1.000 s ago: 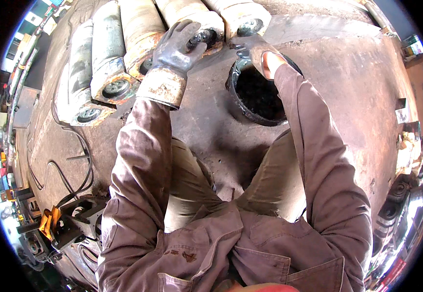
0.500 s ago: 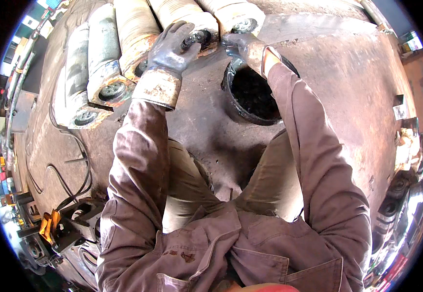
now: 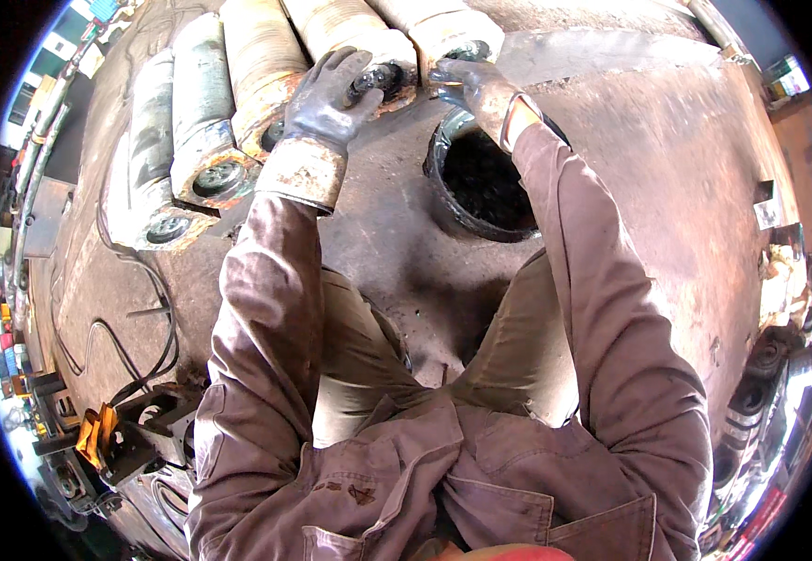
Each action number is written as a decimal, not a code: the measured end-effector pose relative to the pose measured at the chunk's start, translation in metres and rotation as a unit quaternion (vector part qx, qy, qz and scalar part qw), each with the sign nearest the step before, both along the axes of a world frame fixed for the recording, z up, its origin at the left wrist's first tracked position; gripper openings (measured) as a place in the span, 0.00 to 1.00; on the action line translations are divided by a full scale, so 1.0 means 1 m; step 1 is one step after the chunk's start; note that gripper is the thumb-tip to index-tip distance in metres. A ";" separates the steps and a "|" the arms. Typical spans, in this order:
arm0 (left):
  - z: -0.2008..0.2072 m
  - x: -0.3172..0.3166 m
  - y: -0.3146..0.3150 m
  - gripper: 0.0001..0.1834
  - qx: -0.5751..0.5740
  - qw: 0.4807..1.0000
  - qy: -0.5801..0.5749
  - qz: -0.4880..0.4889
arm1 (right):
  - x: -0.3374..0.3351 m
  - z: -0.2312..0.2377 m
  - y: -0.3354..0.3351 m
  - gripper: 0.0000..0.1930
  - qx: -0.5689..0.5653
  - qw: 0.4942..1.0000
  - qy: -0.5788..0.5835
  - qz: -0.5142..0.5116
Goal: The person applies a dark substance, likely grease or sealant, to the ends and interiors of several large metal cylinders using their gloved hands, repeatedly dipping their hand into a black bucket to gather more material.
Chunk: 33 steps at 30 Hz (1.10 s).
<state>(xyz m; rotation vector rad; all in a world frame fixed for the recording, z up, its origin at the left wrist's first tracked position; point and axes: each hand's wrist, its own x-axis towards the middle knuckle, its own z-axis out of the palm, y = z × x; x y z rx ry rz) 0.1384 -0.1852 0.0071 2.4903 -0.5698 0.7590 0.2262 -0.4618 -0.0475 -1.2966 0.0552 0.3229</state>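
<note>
Both my hands wear dark, stained gloves with pale dirty cuffs. My left hand (image 3: 326,105) lies with its fingers spread against the square end of a grimy cylinder (image 3: 336,23), beside the dark round recess in that end. At the end of the rightmost cylinder (image 3: 424,19), my right hand (image 3: 485,93) has its fingers apart, with nothing visible between them; I cannot tell whether they touch the cylinder. Below that hand stands a black bucket (image 3: 437,187) holding dark lumpy material. My right wrist and sleeve hide part of its rim.
More cylinders with square ends (image 3: 214,173) lie side by side at the upper left on the brown metal surface (image 3: 649,168). A black cable (image 3: 167,309) loops at left, near a dark metal fixture with a yellow piece (image 3: 97,432). Metal parts (image 3: 752,397) stand at the right edge.
My right hand's fingers have spread apart and shifted slightly at the rightmost cylinder's end. My left hand stays almost in place.
</note>
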 end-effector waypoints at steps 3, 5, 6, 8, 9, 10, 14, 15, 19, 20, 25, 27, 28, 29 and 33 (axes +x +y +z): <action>-0.002 -0.002 -0.001 0.33 -0.021 1.000 -0.015 -0.009 | -0.009 0.005 -0.013 0.23 -0.042 0.999 -0.023 0.008; 0.003 -0.006 0.005 0.32 -0.008 1.000 -0.002 0.006 | -0.019 0.014 -0.020 0.23 -0.073 0.996 -0.047 0.029; 0.001 -0.004 0.004 0.32 -0.012 1.000 -0.002 0.005 | -0.023 0.016 -0.030 0.24 -0.094 0.993 -0.056 0.037; 0.000 0.000 0.002 0.31 -0.006 1.000 0.000 0.007 | -0.032 0.021 -0.050 0.24 -0.139 0.986 -0.077 0.055; 0.000 -0.001 0.000 0.31 -0.011 1.000 -0.001 0.006 | -0.036 0.023 -0.059 0.25 -0.160 0.981 -0.089 0.065; -0.001 -0.001 -0.002 0.31 -0.024 1.000 0.005 0.010 | -0.041 0.026 -0.067 0.25 -0.181 0.976 -0.099 0.076; -0.001 -0.005 -0.002 0.31 -0.033 0.999 -0.002 0.038 | -0.060 0.036 -0.083 0.26 -0.249 0.950 -0.143 0.123; -0.001 -0.007 -0.003 0.28 -0.030 0.998 -0.024 0.049 | -0.065 0.038 -0.085 0.26 -0.265 0.942 -0.154 0.134; 0.003 -0.006 -0.012 0.29 -0.024 0.997 -0.014 0.070 | -0.086 0.046 -0.097 0.27 -0.322 0.911 -0.188 0.175; 0.000 -0.005 -0.016 0.29 -0.030 0.997 -0.011 0.068 | -0.094 0.048 -0.102 0.28 -0.334 0.906 -0.179 0.190; -0.008 -0.006 0.001 0.31 -0.002 0.995 -0.038 0.097 | -0.137 0.073 -0.095 0.32 -0.553 0.706 -0.294 0.331; 0.006 -0.013 -0.018 0.27 -0.028 0.994 -0.073 0.077 | -0.163 0.081 -0.104 0.27 -0.660 0.588 -0.328 0.333; 0.006 -0.015 -0.022 0.27 -0.038 0.994 -0.085 0.064 | -0.174 0.085 -0.097 0.24 -0.726 0.536 -0.297 0.312; 0.007 -0.016 -0.016 0.27 -0.033 0.994 -0.080 0.073 | -0.174 0.085 -0.077 0.28 -0.773 0.487 -0.187 0.362; 0.012 -0.022 -0.020 0.27 -0.025 0.994 -0.075 0.075 | -0.212 0.068 -0.037 0.18 -0.797 0.269 -0.200 0.502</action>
